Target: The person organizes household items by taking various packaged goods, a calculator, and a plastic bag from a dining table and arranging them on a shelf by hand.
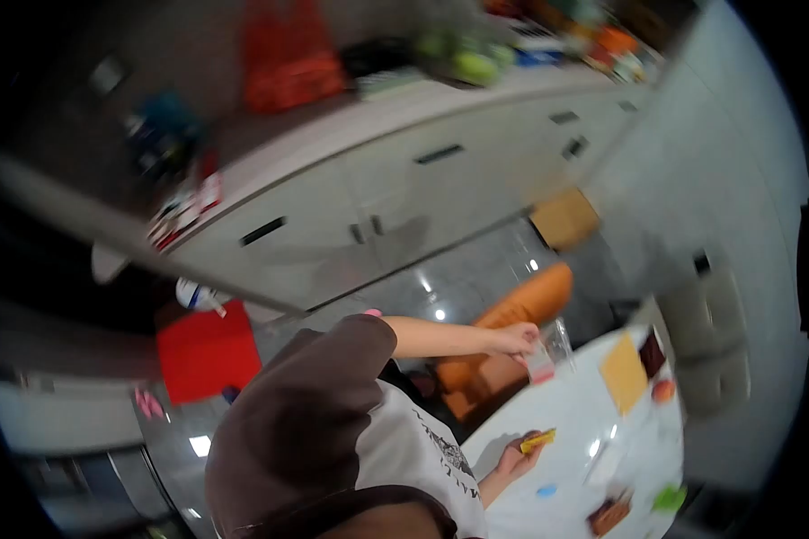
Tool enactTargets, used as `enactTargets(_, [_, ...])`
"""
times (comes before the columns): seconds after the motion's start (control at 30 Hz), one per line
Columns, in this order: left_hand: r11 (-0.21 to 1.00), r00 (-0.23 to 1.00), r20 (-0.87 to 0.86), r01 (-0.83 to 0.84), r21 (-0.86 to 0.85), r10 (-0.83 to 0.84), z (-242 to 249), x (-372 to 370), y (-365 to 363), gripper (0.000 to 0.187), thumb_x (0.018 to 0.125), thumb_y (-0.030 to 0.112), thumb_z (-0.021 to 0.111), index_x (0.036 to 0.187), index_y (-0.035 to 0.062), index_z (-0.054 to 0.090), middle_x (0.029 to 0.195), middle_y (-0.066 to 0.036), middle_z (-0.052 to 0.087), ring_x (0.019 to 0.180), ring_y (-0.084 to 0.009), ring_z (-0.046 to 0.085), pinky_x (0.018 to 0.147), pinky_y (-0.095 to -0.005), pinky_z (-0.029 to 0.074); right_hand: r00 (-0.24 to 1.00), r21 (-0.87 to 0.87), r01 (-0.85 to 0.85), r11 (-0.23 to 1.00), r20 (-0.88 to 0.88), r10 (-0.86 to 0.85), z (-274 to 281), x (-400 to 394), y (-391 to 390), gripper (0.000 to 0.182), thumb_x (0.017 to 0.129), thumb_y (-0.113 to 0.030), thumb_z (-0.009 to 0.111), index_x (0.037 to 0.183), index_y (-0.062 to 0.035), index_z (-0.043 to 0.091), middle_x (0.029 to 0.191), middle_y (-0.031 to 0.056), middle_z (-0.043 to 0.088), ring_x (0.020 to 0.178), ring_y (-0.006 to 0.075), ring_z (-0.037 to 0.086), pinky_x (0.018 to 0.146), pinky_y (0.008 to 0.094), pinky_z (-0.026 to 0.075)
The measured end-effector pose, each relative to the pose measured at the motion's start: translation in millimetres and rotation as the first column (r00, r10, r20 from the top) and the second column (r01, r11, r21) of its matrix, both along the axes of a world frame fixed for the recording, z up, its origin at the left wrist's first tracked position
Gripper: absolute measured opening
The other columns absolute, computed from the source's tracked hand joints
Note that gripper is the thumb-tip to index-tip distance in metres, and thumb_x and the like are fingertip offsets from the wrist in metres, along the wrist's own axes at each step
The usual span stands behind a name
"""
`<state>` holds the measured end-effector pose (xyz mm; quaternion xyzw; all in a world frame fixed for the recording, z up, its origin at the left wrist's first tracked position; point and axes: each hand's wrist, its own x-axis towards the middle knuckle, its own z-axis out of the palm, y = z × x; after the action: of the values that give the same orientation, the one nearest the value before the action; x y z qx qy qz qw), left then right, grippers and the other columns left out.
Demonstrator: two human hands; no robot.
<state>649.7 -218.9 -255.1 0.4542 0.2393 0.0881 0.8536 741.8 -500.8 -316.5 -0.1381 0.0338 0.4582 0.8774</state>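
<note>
My left hand (515,342) reaches out over the near edge of the white table (512,415), its fingers closed on a small whitish packet with a pink-red end (539,362). Just past those fingertips is a clear plastic container (562,341), overlapping the packet in this view. Lower down, my right hand (516,458) is held over the tabletop, pinching a small yellow packet (538,440). A small light-blue oval piece (546,491) lies on the table close to this hand.
On the table are a tan sheet (624,373), a reddish round thing (663,391), a brown block-like thing (610,515) and a green piece (669,499). An orange-brown chair (535,295) is tucked beside it. Cabinets (422,193) line the wall; a cardboard box (566,220) sits on the floor.
</note>
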Motion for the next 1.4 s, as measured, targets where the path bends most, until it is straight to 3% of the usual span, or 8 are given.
enactTargets(0.17, [0.925, 0.898, 0.224, -0.361, -0.118, 0.378, 79.6, -161.6, 66.6, 0.032, 0.074, 0.0, 0.056, 0.103, 0.0037, 0.042, 0.097, -0.009, 0.049, 0.091, -0.0191, 0.054, 0.078, -0.032, 0.049, 0.998, -0.117, -0.038, 0.992, 0.037, 0.043, 70.0, -20.9, 127.1, 0.042, 0.086, -0.013, 0.046, 0.126, -0.0095, 0.035, 0.12, 0.0054, 0.046, 0.099, 0.0181, 0.048, 0.09, 0.0286, 0.038])
enactTargets(0.27, [0.799, 0.761, 0.25, -0.59, -0.116, 0.599, 132.1, -285.1, 108.3, 0.038, 0.075, 0.003, 0.058, 0.111, 0.0074, 0.045, 0.106, -0.009, 0.05, 0.095, -0.0198, 0.053, 0.084, -0.0339, 0.047, 0.872, 0.083, -0.312, 0.946, 0.419, 0.251, 99.2, -57.7, 203.7, 0.043, 0.087, -0.015, 0.045, 0.128, -0.0131, 0.032, 0.126, 0.0023, 0.041, 0.107, 0.0145, 0.043, 0.093, 0.0283, 0.034])
enactTargets(0.5, [0.339, 0.447, 0.099, -0.789, 0.513, 0.889, 243.6, -493.3, 200.6, 0.035, 0.076, 0.021, 0.062, 0.103, 0.0021, 0.053, 0.103, -0.009, 0.055, 0.094, -0.0182, 0.054, 0.079, -0.0321, 0.048, 0.465, -0.135, -0.725, 0.675, 0.628, 0.624, 148.6, -220.2, 380.4, 0.037, 0.08, -0.012, 0.054, 0.115, -0.0068, 0.044, 0.107, 0.0051, 0.052, 0.095, 0.0168, 0.05, 0.086, 0.035, 0.038])
enactTargets(0.73, [0.131, 0.189, 0.144, -0.933, 0.336, 0.971, 162.8, -606.6, 336.4, 0.026, 0.07, 0.016, 0.066, 0.095, 0.0121, 0.057, 0.092, -0.005, 0.059, 0.086, -0.0156, 0.056, 0.074, -0.0294, 0.045, 0.315, -0.195, -0.876, 0.44, 0.461, 0.83, 171.7, -392.0, 458.0, 0.031, 0.079, -0.008, 0.053, 0.11, -0.0069, 0.047, 0.103, 0.0045, 0.055, 0.097, 0.0172, 0.051, 0.086, 0.0354, 0.04])
enactTargets(0.83, [0.06, 0.135, 0.038, -0.655, 0.753, 0.99, 137.7, -624.8, 361.5, 0.035, 0.067, 0.009, 0.067, 0.1, 0.0077, 0.053, 0.092, -0.005, 0.057, 0.085, -0.0195, 0.057, 0.074, -0.0316, 0.046, 0.306, -0.205, -0.883, 0.423, 0.433, 0.848, 170.6, -415.8, 470.3, 0.03, 0.079, -0.007, 0.053, 0.109, -0.0068, 0.048, 0.104, 0.0054, 0.055, 0.098, 0.0178, 0.052, 0.086, 0.035, 0.04])
enactTargets(1.03, [-0.344, -0.022, 0.351, -0.261, 0.902, 0.936, 165.8, -600.9, 353.6, 0.047, 0.068, 0.003, 0.062, 0.111, 0.0047, 0.044, 0.087, -0.012, 0.06, 0.084, -0.0263, 0.058, 0.074, -0.0368, 0.045, 0.259, -0.31, -0.804, 0.507, 0.586, 0.768, 190.0, -425.3, 505.5, 0.031, 0.08, -0.006, 0.052, 0.11, -0.0043, 0.046, 0.103, 0.0065, 0.055, 0.096, 0.0176, 0.052, 0.086, 0.0342, 0.039])
enactTargets(1.23, [0.066, 0.092, -0.139, 0.551, 0.832, 0.986, 197.3, -602.4, 355.2, 0.04, 0.07, 0.004, 0.057, 0.108, 0.0077, 0.047, 0.086, -0.015, 0.06, 0.081, -0.0304, 0.058, 0.072, -0.0403, 0.046, 0.034, -0.442, -0.698, 0.563, 0.765, 0.643, 203.9, -439.8, 544.8, 0.032, 0.078, -0.005, 0.056, 0.108, 0.0001, 0.044, 0.1, 0.0085, 0.053, 0.09, 0.0139, 0.051, 0.08, 0.0254, 0.04])
enactTargets(1.4, [0.061, 0.1, -0.144, 0.574, 0.817, 0.984, 211.5, -601.3, 358.5, 0.033, 0.073, 0.005, 0.052, 0.106, 0.0072, 0.048, 0.085, -0.014, 0.06, 0.082, -0.0294, 0.058, 0.072, -0.0402, 0.046, -0.151, -0.439, -0.668, 0.601, 0.87, 0.469, 170.4, -462.0, 585.0, 0.044, 0.076, -0.006, 0.058, 0.114, 0.0009, 0.036, 0.104, 0.0103, 0.049, 0.096, 0.0151, 0.048, 0.084, 0.026, 0.038])
